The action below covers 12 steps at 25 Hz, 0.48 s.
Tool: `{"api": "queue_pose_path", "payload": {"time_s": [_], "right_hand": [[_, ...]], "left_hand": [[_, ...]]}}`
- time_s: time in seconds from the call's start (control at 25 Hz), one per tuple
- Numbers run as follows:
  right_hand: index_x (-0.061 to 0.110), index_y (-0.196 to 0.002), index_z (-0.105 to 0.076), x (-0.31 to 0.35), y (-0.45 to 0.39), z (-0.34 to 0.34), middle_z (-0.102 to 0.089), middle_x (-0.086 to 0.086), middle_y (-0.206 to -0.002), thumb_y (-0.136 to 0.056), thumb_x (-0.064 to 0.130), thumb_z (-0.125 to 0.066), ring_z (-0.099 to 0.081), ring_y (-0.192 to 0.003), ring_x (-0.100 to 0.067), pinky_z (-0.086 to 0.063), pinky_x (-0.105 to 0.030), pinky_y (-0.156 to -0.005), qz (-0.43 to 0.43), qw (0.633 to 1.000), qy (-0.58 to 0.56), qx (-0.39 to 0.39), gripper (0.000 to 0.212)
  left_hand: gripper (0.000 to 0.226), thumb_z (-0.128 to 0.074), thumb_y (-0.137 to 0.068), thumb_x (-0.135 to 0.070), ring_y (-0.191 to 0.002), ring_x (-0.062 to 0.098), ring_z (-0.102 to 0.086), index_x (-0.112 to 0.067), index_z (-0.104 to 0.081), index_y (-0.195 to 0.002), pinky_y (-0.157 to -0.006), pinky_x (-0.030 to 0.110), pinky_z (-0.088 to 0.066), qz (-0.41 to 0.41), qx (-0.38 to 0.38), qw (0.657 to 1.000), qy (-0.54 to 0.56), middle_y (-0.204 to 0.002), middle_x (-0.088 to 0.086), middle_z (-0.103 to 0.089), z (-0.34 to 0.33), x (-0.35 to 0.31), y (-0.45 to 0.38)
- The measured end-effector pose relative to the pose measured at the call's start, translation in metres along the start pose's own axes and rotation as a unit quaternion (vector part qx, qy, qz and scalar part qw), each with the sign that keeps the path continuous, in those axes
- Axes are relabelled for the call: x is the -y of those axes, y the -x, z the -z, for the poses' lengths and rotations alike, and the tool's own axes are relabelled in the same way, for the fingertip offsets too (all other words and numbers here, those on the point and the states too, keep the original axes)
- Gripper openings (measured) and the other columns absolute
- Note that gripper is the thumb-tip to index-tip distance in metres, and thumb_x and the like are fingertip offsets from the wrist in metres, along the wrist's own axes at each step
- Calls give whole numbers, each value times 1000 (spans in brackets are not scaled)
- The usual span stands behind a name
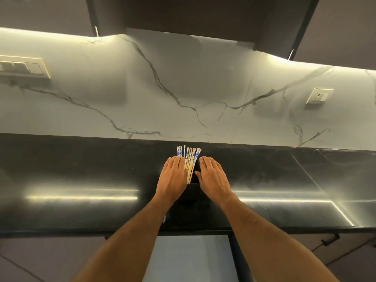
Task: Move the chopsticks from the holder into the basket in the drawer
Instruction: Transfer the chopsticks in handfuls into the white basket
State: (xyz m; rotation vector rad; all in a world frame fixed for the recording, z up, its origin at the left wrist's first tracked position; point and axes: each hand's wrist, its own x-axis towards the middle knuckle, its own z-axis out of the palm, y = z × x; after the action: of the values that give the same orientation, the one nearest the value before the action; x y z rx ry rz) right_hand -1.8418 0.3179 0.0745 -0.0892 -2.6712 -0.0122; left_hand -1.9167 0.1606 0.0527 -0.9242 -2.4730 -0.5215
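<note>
**One head-worn view, looking forward and down over a black counter**

A single wide-angle camera sits at the person's head and faces the wall at 12 o'clock, tilted down. Both forearms enter from 6 o'clock and converge on the centre, where the left hand [172,177] and right hand [214,177] lie close below the lens. The black countertop [81,169] crosses the middle of the frame from 9 to 3 o'clock; the marble backsplash [183,88] fills the upper half, bowed by the lens. Upper cabinets [193,15] hang at 12 o'clock. No second view exists, so nothing overlaps.
</note>
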Motion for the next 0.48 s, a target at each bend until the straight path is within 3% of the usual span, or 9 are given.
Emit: {"api": "queue_pose_path", "payload": {"time_s": [0.2,0.32,0.4,0.48], "right_hand": [[8,-136,-52,-22,-39,-40,-61,-9,-133,-100,34,-57,-58,-120,-22,-50,-36,-104,-29,998,-50,9,44],[7,-128,-56,-34,-61,-70,-63,-9,-125,-100,26,-61,-60,-112,-22,-50,-30,-95,-92,988,-124,-3,35],[7,-130,-55,-37,-78,-86,-62,-9,-126,-100,23,-60,-58,-117,-24,-44,-26,-97,-162,964,-210,-5,34],[6,-141,-49,-39,-95,-99,-60,-9,-135,-102,23,-58,-55,-127,-25,-43,-31,-106,-240,928,-283,15,43]], "left_hand": [[33,-44,-106,-34,-110,18,-59,-11,-58,-124,-106,36,-46,31,-9,999,21,-119,5,-64,-41,26,-28],[38,-36,-104,-34,-103,19,-61,-9,-60,-119,-99,35,-50,59,-21,997,49,-112,6,-66,-65,38,-48],[31,-40,-103,-31,-99,18,-61,-10,-60,-116,-95,33,-52,85,-29,994,60,-109,5,-66,-78,45,-61],[21,-49,-103,-26,-96,15,-59,-12,-60,-114,-91,30,-51,139,-26,986,87,-106,2,-64,-90,48,-73]]}}
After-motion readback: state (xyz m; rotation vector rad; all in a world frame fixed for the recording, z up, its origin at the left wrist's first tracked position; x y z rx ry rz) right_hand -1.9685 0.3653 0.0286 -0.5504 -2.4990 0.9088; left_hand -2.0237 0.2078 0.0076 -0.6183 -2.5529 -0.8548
